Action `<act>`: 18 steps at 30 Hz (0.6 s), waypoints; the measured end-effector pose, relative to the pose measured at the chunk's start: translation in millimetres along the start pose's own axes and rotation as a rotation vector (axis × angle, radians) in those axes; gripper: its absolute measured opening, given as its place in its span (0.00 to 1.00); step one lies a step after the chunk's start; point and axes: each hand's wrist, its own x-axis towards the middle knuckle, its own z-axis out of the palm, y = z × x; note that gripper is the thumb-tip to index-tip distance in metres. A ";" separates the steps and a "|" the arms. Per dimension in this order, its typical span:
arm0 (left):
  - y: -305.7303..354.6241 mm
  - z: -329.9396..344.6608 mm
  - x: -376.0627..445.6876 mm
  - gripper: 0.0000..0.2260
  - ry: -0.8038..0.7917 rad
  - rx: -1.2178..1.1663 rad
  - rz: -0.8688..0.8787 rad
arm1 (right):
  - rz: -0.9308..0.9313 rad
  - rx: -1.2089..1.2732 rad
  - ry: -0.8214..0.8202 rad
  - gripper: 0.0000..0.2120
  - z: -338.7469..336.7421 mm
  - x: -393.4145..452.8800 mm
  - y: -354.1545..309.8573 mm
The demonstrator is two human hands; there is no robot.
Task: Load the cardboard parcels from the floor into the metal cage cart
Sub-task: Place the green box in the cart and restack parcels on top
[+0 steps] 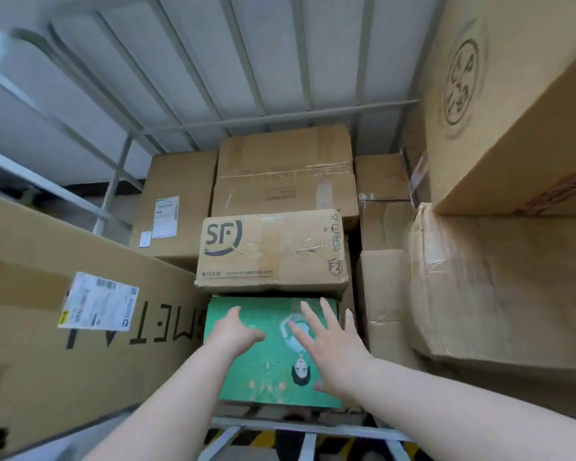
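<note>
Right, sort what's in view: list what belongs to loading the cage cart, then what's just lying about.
Job:
green printed box under both hands
left hand
right hand
brown SF-marked cardboard parcel
long brown cardboard carton with a white label
grey metal cage cart

Lying about:
yellow-and-black striped floor

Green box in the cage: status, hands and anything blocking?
Left hand and right hand both open, over the green box. Box flat in the cage cart, against the SF carton. Parcels tight both sides.
</note>
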 end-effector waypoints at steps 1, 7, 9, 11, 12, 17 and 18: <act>-12.7 1.6 7.9 0.36 -0.021 -0.003 -0.049 | -0.029 -0.038 -0.062 0.43 8.0 12.2 -12.1; -53.3 29.9 49.4 0.43 -0.105 0.050 -0.197 | -0.036 -0.077 -0.225 0.51 45.1 62.9 -45.6; -51.7 32.5 59.0 0.45 -0.151 0.048 -0.209 | -0.043 -0.114 -0.196 0.53 49.2 67.1 -47.0; -48.0 31.5 64.0 0.46 -0.171 0.022 -0.203 | -0.058 -0.152 -0.156 0.53 48.7 68.3 -44.9; -45.6 31.5 66.4 0.46 -0.170 0.020 -0.196 | -0.057 -0.152 -0.142 0.53 48.4 69.5 -42.1; -37.8 28.8 68.0 0.41 -0.116 0.048 -0.113 | -0.021 -0.101 -0.119 0.53 35.9 75.3 -29.4; -34.8 25.0 62.3 0.39 -0.093 0.029 -0.084 | -0.015 -0.091 -0.131 0.52 31.5 73.6 -29.3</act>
